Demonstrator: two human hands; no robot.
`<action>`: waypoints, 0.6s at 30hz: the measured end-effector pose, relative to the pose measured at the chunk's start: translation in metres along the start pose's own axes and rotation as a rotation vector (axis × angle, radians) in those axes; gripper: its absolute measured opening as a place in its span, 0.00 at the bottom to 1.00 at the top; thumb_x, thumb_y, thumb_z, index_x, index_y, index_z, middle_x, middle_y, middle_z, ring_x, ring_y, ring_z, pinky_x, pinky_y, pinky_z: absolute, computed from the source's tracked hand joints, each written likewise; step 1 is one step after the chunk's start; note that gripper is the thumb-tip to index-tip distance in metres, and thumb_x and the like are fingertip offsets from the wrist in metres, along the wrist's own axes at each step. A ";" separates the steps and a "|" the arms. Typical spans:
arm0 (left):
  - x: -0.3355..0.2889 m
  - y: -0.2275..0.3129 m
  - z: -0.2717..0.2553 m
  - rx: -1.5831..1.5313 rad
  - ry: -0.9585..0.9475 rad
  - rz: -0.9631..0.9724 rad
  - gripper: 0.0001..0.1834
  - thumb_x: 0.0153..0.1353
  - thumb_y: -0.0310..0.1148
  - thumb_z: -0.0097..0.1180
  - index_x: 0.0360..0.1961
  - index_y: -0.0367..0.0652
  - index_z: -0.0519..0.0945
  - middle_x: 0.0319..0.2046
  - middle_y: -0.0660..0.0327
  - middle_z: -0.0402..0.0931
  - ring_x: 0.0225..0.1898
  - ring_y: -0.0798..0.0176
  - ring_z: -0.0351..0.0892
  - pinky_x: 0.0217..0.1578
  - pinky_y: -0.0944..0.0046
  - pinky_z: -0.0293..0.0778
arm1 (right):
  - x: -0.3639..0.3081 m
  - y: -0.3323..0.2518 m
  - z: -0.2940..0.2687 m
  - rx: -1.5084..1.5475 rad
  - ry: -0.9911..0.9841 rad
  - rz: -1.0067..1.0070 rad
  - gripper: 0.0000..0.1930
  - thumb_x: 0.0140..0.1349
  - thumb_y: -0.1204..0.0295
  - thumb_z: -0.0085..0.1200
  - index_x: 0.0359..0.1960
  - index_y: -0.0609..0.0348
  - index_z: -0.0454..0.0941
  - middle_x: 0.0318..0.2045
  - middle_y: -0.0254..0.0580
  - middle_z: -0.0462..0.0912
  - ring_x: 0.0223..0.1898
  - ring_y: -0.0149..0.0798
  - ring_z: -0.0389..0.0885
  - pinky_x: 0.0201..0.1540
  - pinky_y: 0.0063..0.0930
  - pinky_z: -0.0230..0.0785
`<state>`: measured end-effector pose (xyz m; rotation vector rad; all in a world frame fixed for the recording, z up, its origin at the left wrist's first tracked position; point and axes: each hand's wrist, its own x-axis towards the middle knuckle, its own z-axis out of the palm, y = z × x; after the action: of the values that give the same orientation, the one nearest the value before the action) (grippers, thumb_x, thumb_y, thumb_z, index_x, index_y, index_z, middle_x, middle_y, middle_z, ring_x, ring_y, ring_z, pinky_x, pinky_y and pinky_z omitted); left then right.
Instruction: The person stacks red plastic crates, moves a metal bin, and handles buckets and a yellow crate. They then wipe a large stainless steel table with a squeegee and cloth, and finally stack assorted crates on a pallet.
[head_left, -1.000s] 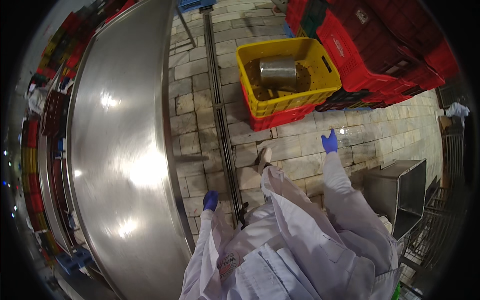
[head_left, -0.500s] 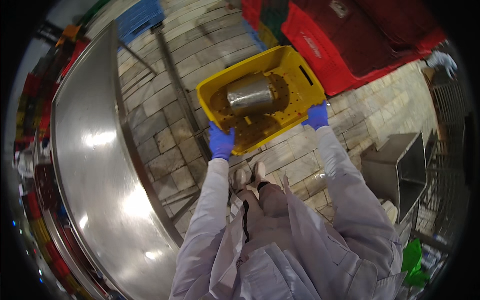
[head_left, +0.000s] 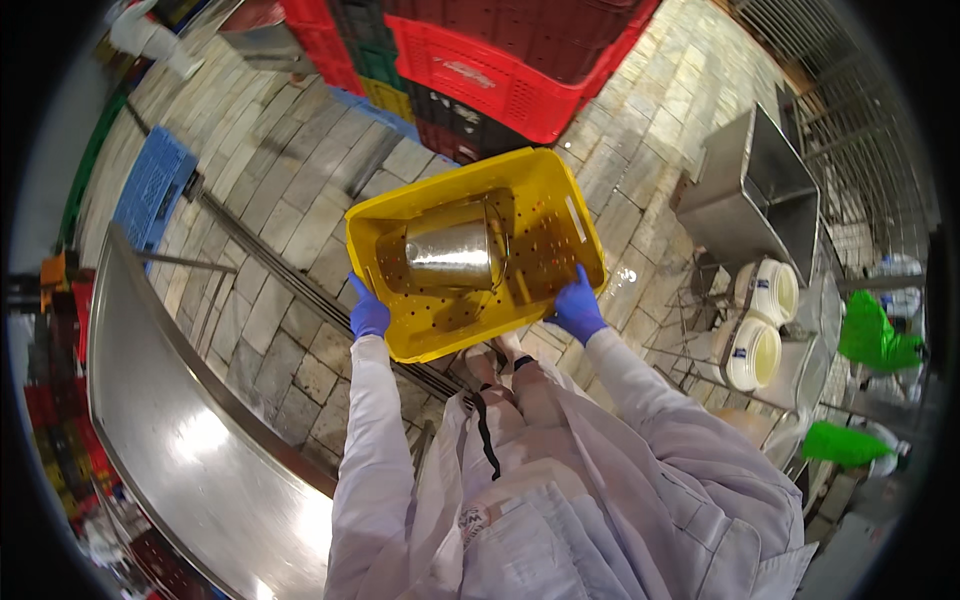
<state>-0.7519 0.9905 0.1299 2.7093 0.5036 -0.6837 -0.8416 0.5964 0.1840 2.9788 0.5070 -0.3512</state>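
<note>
Between my hands I hold a yellow plastic crate (head_left: 375, 215) with small holes in its bottom, up off the tiled floor and in front of my legs. My left hand (head_left: 369, 312), in a blue glove, grips the crate's near left end. My right hand (head_left: 579, 308), gloved the same, is closed on the near right part of its rim. Inside the crate a shiny metal bucket (head_left: 447, 254) with a wire handle lies on its side. The undersides of my fingers are partly hidden by the crate wall.
A stainless steel table (head_left: 190, 440) stands at my left. Red crates (head_left: 480, 90) are stacked ahead, near the yellow crate. On the right are a metal bin (head_left: 745, 190) and white buckets (head_left: 752, 355). A blue pallet (head_left: 155, 185) and a floor drain channel (head_left: 270, 265) lie at left.
My view has turned to the right, so the steel bin and white buckets show more. The yellow crate stays in both hands and now appears lower and farther left, with the bucket still inside.
</note>
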 end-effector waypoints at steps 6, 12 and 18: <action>-0.016 0.053 -0.009 0.190 -0.074 0.246 0.47 0.55 0.31 0.47 0.67 0.44 0.30 0.36 0.43 0.78 0.36 0.42 0.79 0.38 0.49 0.73 | -0.104 -0.041 0.037 0.190 -0.166 0.181 0.15 0.44 0.55 0.58 0.21 0.55 0.81 0.20 0.44 0.78 0.30 0.44 0.77 0.64 0.53 0.46; -0.014 0.097 0.029 0.143 -0.071 0.385 0.35 0.61 0.42 0.43 0.63 0.37 0.46 0.36 0.40 0.77 0.39 0.39 0.77 0.39 0.46 0.72 | -0.148 -0.030 0.036 0.226 -0.247 0.393 0.18 0.45 0.55 0.57 0.26 0.59 0.79 0.24 0.47 0.76 0.33 0.45 0.75 0.64 0.52 0.44; 0.000 0.147 0.066 -0.068 -0.152 0.457 0.19 0.61 0.38 0.44 0.47 0.35 0.66 0.38 0.40 0.76 0.42 0.39 0.75 0.42 0.46 0.71 | -0.176 -0.020 0.031 0.306 0.139 0.996 0.42 0.47 0.53 0.61 0.60 0.64 0.58 0.54 0.59 0.66 0.54 0.54 0.69 0.63 0.49 0.49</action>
<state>-0.7183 0.8352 0.1041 2.5447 -0.1276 -0.7154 -1.0165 0.5562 0.1958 3.0639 -1.0899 -0.1166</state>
